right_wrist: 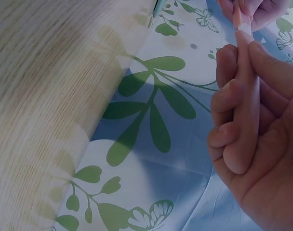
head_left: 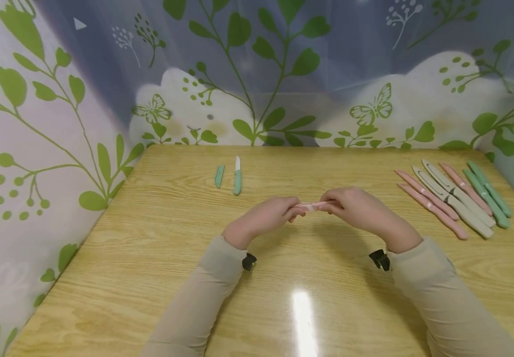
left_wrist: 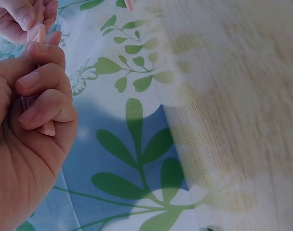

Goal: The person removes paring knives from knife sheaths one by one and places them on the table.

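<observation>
Between both hands, above the middle of the table, is a pink knife [head_left: 311, 207]. My right hand [head_left: 361, 212] grips its handle [right_wrist: 246, 110], with the fingers curled round it in the right wrist view. At the other end, my left hand [head_left: 269, 216] holds the pink blade cover [left_wrist: 48, 128], its fingers curled over it. A white band shows where handle and cover meet. The fingers hide most of the cover, and no bare blade can be seen.
Further back on the wooden table [head_left: 159, 223] lie a green knife [head_left: 237, 182] with bare blade and a green blade cover [head_left: 219, 176]. At the right is a group of pink knives [head_left: 435, 210], beige knives [head_left: 467, 213] and green knives [head_left: 489, 198]. Patterned cloth borders the table.
</observation>
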